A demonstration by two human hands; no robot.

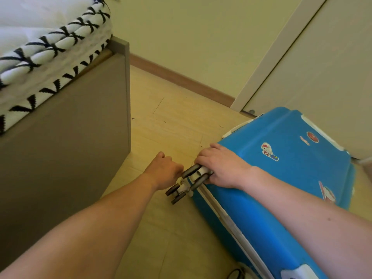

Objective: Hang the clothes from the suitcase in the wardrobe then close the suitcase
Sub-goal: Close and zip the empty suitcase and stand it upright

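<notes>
- The blue suitcase (281, 178) lies closed on the wooden floor (171, 121), at the right of the scene, its two shells together and a pale seam running along the near-left edge.
- Stickers show on its upper shell, among them a cartoon cat sticker (267, 151) and a round red sticker (312, 137) further right.
- The right hand (223, 168) rests on the suitcase's near-left corner; its grip is curled over the edge there, the fingers wrapped down around the upper wheel (196, 173).
- A second wheel (177, 193) sticks out just below and to the left, clear of both hands.
- The left hand (164, 170) sits just left of the wheels, its grip pressed together into a loose fist at the suitcase's corner; whether it pinches a zip pull or anything else there I cannot tell, as the fingertips are hidden.
- Both bare forearms reach in from the near edge.
- To the left stands a bed (70, 127) with a grey-brown side panel, topped by white bedding with a black cross pattern (50, 43).
- Far right, a pale door (322, 67) stands behind the suitcase, with a brown skirting board (181, 79) along the yellowish wall.
</notes>
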